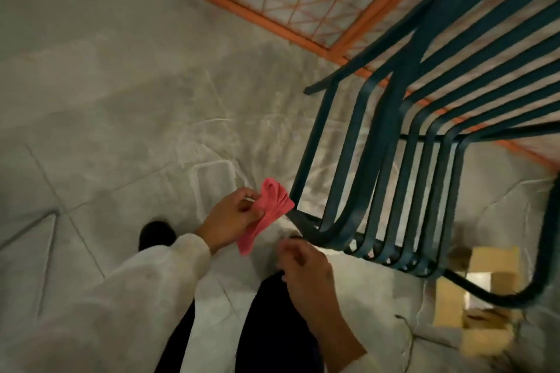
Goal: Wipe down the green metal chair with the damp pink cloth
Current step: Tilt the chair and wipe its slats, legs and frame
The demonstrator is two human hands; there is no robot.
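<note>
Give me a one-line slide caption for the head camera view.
Left hand holds the bunched pink cloth beside the green slatted chair; right hand hovers nearby.

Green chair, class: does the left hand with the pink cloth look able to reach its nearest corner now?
Probably yes. The left hand grips the pink cloth right beside the near corner of the green chair; nothing visible lies between them.
</note>
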